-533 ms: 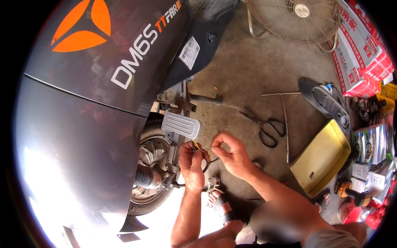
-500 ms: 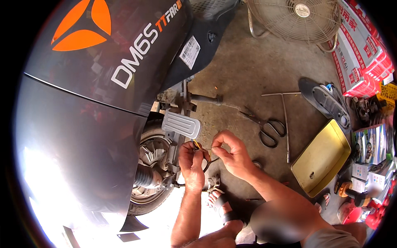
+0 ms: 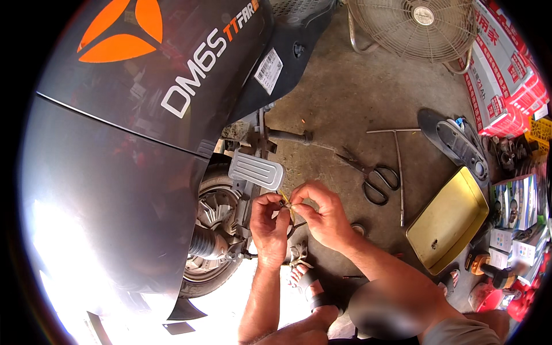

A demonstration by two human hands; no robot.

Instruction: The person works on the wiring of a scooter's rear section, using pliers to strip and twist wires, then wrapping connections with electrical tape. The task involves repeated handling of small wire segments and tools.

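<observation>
Just below a grey ribbed foot pedal [image 3: 257, 169], my two hands meet at thin wires [image 3: 286, 198], one of them yellow. My left hand [image 3: 269, 230] is closed, its thumb and fingers pinching the wires. Pressed close beside it, my right hand [image 3: 322, 213] pinches at the same spot, thumb against forefinger. The wire ends are mostly hidden between my fingertips. A dark cable hangs below my fingers. Left of my hands are the wheel [image 3: 215, 230] and a spring shock absorber [image 3: 206, 244], under the dark grey body panel [image 3: 109, 190] of a vehicle.
Black-handled scissors [image 3: 376, 183] and a T-handle wrench [image 3: 399, 178] lie on the concrete floor. Further right are a yellow tray [image 3: 454, 224] and a grey plastic cover [image 3: 454, 144]. A floor fan [image 3: 411, 29] and red-white cartons [image 3: 503, 75] stand behind. A power tool [image 3: 494, 271] lies at right.
My right hand has moved slightly left, bringing its fingertips against those of my left hand at the wires. The whole view has shifted slightly.
</observation>
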